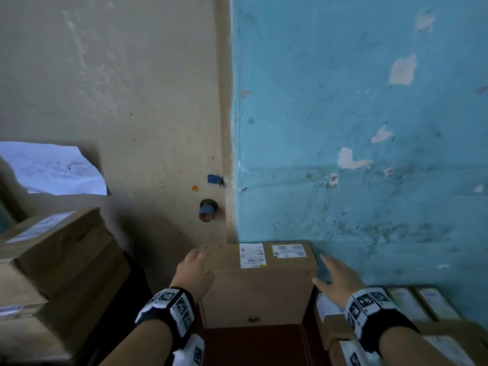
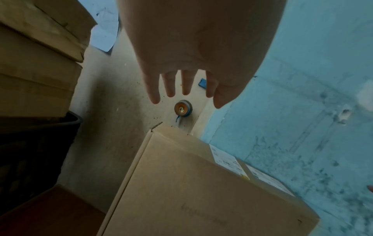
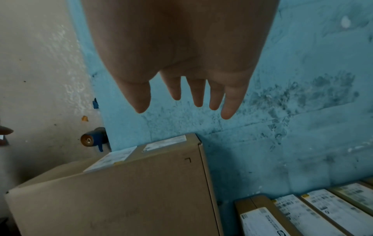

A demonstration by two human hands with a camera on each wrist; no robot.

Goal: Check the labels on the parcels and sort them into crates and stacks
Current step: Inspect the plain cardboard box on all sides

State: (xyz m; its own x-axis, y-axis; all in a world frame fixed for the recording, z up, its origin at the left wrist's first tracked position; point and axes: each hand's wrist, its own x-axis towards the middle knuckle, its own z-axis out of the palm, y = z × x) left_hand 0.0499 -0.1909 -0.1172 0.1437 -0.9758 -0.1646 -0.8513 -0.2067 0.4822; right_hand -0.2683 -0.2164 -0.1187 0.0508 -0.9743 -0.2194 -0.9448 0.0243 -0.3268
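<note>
A brown cardboard parcel (image 1: 261, 286) stands against the wall corner, with two white labels (image 1: 252, 255) on its top face. My left hand (image 1: 196, 270) hovers at its upper left corner, fingers straight and spread, holding nothing. My right hand (image 1: 335, 276) hovers just off its upper right edge, also spread and empty. The left wrist view has the parcel (image 2: 191, 191) below the straight fingers (image 2: 187, 86). From the right wrist, that parcel (image 3: 141, 191) sits low and to the left of the spread fingers (image 3: 197, 94).
A stack of cardboard boxes (image 1: 52, 273) rises at the left, with a white paper sheet (image 1: 55, 170) on the wall above. Several labelled flat parcels (image 1: 412, 313) stand on edge at the right. A round blue knob (image 1: 207, 210) sticks out of the beige wall. Brown floor (image 1: 253, 344) lies below.
</note>
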